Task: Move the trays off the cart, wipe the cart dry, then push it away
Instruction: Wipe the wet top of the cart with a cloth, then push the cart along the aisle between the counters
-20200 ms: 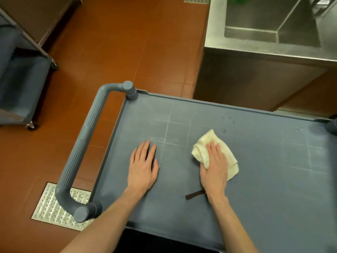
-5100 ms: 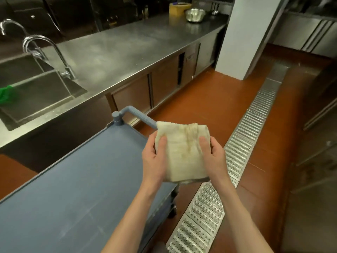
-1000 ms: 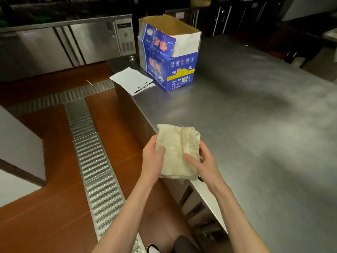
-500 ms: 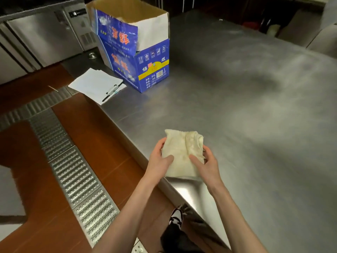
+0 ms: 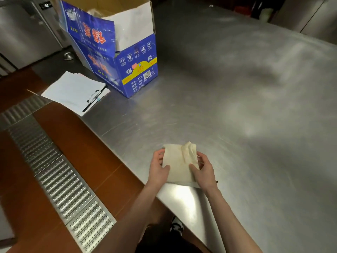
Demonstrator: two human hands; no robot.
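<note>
Folded cloth [image 5: 179, 162] had come lower toward steel counter [image 5: 246, 106], left hand [image 5: 158, 169] and right hand [image 5: 203, 170] gripped its sides, blue box [image 5: 116, 57] printed "1x4", "0200".

Bare stainless steel tabletop [image 5: 246, 106] open to the right and ahead of the hands, tall open blue cardboard box [image 5: 116, 57] blocking the far left, white papers with a black pen [image 5: 75, 92] beside it at the tabletop edge

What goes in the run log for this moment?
step: set cloth down | hands: left hand, right hand grip it | place: steel counter edge | cart: unseen
</note>
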